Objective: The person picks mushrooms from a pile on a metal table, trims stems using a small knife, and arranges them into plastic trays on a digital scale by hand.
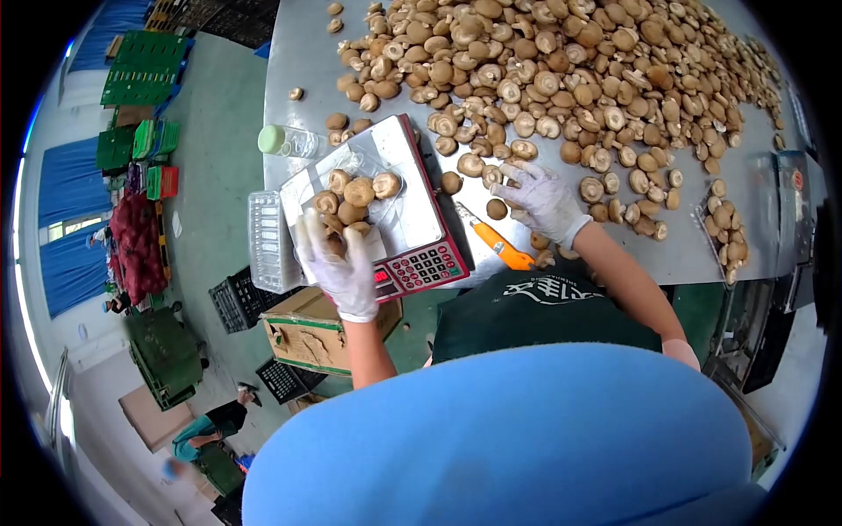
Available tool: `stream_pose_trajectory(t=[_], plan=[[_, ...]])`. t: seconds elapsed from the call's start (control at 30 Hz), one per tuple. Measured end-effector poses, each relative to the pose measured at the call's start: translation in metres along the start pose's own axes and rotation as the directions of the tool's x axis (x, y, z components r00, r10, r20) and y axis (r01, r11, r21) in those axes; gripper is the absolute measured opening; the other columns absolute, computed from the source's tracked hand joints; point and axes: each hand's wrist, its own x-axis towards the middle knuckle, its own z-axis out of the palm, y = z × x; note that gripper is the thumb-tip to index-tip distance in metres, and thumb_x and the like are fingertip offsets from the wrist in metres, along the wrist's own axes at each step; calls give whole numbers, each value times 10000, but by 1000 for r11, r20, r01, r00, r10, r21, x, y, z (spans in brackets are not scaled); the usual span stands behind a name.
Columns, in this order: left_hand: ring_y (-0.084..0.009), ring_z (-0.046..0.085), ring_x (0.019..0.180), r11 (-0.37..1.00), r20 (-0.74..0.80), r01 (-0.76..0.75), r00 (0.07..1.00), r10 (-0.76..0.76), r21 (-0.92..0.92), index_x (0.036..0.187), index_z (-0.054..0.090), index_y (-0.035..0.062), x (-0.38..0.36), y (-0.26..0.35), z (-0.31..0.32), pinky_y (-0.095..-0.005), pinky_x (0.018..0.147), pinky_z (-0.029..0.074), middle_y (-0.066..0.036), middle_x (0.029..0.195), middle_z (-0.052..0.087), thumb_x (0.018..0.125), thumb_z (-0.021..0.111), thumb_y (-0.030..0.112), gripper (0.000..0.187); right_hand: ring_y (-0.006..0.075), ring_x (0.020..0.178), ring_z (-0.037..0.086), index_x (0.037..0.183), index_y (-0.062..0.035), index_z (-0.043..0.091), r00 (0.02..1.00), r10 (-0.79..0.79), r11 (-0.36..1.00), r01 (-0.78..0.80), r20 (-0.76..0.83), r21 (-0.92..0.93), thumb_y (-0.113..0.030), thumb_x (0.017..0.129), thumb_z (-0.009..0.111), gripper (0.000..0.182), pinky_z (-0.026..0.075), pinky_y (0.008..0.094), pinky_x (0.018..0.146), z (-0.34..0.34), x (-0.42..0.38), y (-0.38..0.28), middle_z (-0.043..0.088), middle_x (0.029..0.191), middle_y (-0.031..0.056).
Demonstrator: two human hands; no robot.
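Note:
A red digital scale (414, 209) with a metal plate and keypad stands on the metal table. Several brown mushrooms (358, 192) sit on it, seemingly on clear plastic. My gloved left hand (338, 267) is over the scale's near-left side, fingers spread beside the mushrooms; its fingertips partly cover some of them. To the right of the scale, my gloved right hand (545, 203) reaches over the table with fingers stretched out. Its fingertips are close to a loose mushroom (492, 176), and another mushroom (496, 209) lies near its thumb. Between scale and right hand lies an orange-handled knife (502, 246).
A large mushroom pile (570, 61) covers the table's far side. Left of the scale are clear plastic trays (270, 241) and a green-capped bottle (294, 141). A cardboard box (320, 331) stands below the edge. Across the floor, another person (206, 431) is by the bins.

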Motion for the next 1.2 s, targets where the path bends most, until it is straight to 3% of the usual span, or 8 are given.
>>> stream_pose_trajectory(t=[0.2,0.27,0.4,0.53,0.7,0.83,0.9,1.2], plan=[[-365,623,1015,885,81,-331,923,375,-326,1168,658,53,-6,87,51,-442,866,510,-159,1150,611,759,697,-85,433,286,997,627,1157,-111,643,953,280,905,-223,-113,361,-108,733,784,447,518,386,854,-5,-39,23,630,1193,100],[-350,591,1066,921,352,-298,858,373,-250,1237,606,74,-8,111,80,-455,893,489,-141,1138,614,833,666,28,410,282,925,640,1234,-115,593,884,467,775,-413,6,478,-12,711,775,563,533,357,793,-5,-53,29,640,1139,107],[-337,591,1088,948,682,-317,691,239,-11,1321,532,102,-9,130,141,-457,829,536,-154,1256,527,876,573,112,447,303,929,625,1229,-98,587,900,380,906,-315,-214,284,-36,771,743,487,523,383,818,-13,-75,36,619,1063,113],[-314,643,924,834,685,-441,496,534,-331,1297,536,88,-29,140,146,-462,866,513,-141,1145,604,863,562,94,435,329,1020,624,1164,-72,615,895,434,871,-388,-105,300,-87,856,683,315,511,374,900,-26,-99,36,627,1155,120],[-298,637,877,717,415,-496,591,692,-490,1280,543,82,-46,136,142,-461,878,493,-79,1030,645,920,558,164,369,312,1045,628,1115,-76,645,867,463,865,-394,-187,311,-83,882,663,233,515,374,908,-26,-111,25,631,1169,110],[-213,550,656,734,412,-572,807,424,365,992,585,131,-5,144,135,-362,555,483,-99,917,600,945,584,259,136,301,1080,628,1127,-95,658,818,466,880,-391,-337,268,-32,877,654,258,518,366,917,-46,-112,20,636,1184,102],[-295,614,1002,899,545,-407,796,263,160,1119,570,68,11,115,157,-412,699,548,-161,1034,597,891,561,97,230,299,1082,628,1136,-100,665,785,462,887,-401,-413,230,-8,860,658,291,518,364,916,-54,-114,29,634,1192,107],[-307,676,898,868,630,-420,757,174,265,1059,601,95,12,105,177,-413,675,572,-147,1002,608,916,547,79,154,303,1031,635,1168,-102,681,835,459,888,-418,-305,193,-57,859,670,313,517,362,899,-40,-101,38,658,1191,107]])
